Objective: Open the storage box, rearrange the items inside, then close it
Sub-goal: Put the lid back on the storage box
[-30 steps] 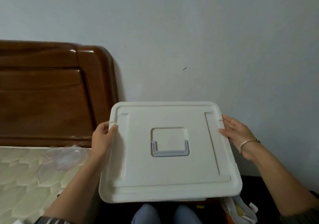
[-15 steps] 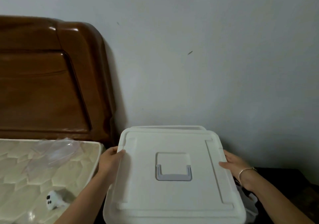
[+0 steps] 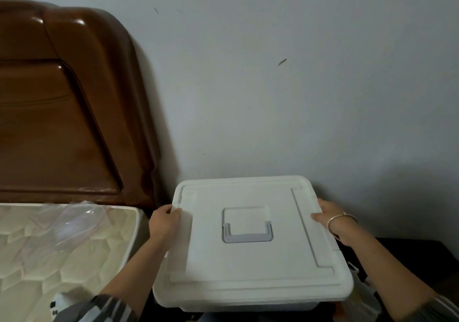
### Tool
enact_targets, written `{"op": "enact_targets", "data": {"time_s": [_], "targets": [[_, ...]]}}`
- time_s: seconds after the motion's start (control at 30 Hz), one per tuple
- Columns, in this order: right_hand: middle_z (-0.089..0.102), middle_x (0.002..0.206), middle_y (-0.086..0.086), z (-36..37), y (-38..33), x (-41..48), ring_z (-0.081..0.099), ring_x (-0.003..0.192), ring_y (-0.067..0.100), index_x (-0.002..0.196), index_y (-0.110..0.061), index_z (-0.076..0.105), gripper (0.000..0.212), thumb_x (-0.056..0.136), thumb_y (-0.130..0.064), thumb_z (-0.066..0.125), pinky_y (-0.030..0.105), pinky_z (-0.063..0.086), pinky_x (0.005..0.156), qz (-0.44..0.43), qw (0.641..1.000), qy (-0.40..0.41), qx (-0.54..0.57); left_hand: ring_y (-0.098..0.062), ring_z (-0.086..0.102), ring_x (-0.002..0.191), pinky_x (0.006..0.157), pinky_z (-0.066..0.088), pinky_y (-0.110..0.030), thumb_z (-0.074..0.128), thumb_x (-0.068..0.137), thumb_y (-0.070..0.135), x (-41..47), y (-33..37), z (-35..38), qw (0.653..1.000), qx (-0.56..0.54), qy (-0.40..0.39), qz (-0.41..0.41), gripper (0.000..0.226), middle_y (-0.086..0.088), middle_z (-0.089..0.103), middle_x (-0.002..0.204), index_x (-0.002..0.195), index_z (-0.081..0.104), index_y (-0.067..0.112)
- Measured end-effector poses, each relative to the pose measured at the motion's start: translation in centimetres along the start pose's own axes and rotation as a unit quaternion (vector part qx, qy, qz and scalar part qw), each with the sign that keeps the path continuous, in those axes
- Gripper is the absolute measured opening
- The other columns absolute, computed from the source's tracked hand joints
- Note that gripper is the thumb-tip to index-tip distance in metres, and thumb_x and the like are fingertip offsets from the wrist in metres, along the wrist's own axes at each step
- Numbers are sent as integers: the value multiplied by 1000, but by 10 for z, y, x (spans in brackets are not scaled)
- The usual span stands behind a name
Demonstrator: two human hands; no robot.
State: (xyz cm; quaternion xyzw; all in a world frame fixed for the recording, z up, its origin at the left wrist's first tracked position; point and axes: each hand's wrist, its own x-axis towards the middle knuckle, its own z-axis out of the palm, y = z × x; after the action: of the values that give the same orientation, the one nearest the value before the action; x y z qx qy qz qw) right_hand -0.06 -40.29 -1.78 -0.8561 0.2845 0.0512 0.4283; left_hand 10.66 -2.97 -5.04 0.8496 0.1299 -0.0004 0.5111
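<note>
A white plastic lid (image 3: 250, 262) with a grey fold-down handle (image 3: 247, 232) in its middle lies flat on top of the storage box (image 3: 248, 306), of which only a strip of front wall shows. My left hand (image 3: 164, 222) grips the lid's left edge, thumb on top. My right hand (image 3: 330, 216), with a thin bracelet on the wrist, grips the lid's right edge. The box's contents are hidden under the lid.
A mattress (image 3: 62, 254) with a clear plastic sheet (image 3: 74, 220) lies to the left, backed by a brown wooden headboard (image 3: 62, 113). A plain wall (image 3: 298, 86) stands right behind the box. A dark surface (image 3: 407, 249) and some bags (image 3: 360, 292) are at the right.
Both hands have lowered the lid from a raised, tilted position down onto the box. The view has tipped downward with it.
</note>
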Motion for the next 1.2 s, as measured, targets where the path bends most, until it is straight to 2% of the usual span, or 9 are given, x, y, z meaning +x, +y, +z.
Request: {"op": "enact_targets", "data": {"time_s": [0.13,0.37,0.47,0.6,0.73,0.8,0.9,1.07,1.2], "targets": [[65,113,14,1,-4,14,62,100,32,122,-11,59,35,88,-8,56,42,50,92,13,999,-8,-36,-19,42,55,49,31,-29,56,89,10,13,-3,10,1000,24,13,-8,34,-1,48,54,55,52,15],[67,110,17,6,-1,25,62,99,33,116,-8,65,31,88,-6,52,38,50,90,22,995,2,-93,-18,33,49,48,25,-31,56,85,9,23,-11,18,998,58,22,-12,36,2,37,47,53,42,15],[67,96,15,10,-2,28,62,91,31,96,-7,67,20,89,-7,49,31,48,79,27,992,13,-120,-16,35,48,47,27,-28,60,84,11,27,-15,15,999,32,7,-34,39,6,37,44,48,47,12],[50,63,5,10,-4,32,48,69,25,57,-13,48,33,90,-13,49,25,32,52,40,990,50,-124,-27,64,70,72,56,-41,74,81,18,34,-17,4,995,-50,-36,-83,9,-5,70,71,74,73,13],[68,94,22,6,4,43,63,88,34,93,6,68,25,90,-18,61,35,49,79,57,997,47,16,-28,67,80,76,56,-38,77,81,20,34,-20,4,992,-86,-51,-80,5,-10,74,88,81,73,17],[66,110,23,3,9,44,61,104,38,110,5,65,32,86,-16,68,46,46,97,96,987,33,128,-29,67,90,79,56,-37,78,81,21,36,-22,5,983,-130,-62,-115,27,-16,70,104,103,69,7],[63,118,23,4,16,45,59,108,36,115,3,62,39,83,-17,71,46,44,101,134,973,14,188,-33,63,104,91,53,-43,79,79,36,35,-27,2,967,-148,-96,-183,67,-19,63,122,128,54,-2],[58,114,34,12,18,36,57,94,43,106,11,56,58,76,-34,77,48,45,93,148,970,85,173,-34,63,107,97,50,-44,71,75,62,24,-26,-3,967,-72,-114,-217,81,-16,63,122,124,58,-2],[73,90,17,8,30,29,67,81,30,95,-1,67,63,70,-59,72,36,55,67,240,942,-25,234,-28,63,109,99,48,-39,65,83,56,13,-28,-16,945,-103,-213,-225,63,-14,67,120,118,65,3]]}}
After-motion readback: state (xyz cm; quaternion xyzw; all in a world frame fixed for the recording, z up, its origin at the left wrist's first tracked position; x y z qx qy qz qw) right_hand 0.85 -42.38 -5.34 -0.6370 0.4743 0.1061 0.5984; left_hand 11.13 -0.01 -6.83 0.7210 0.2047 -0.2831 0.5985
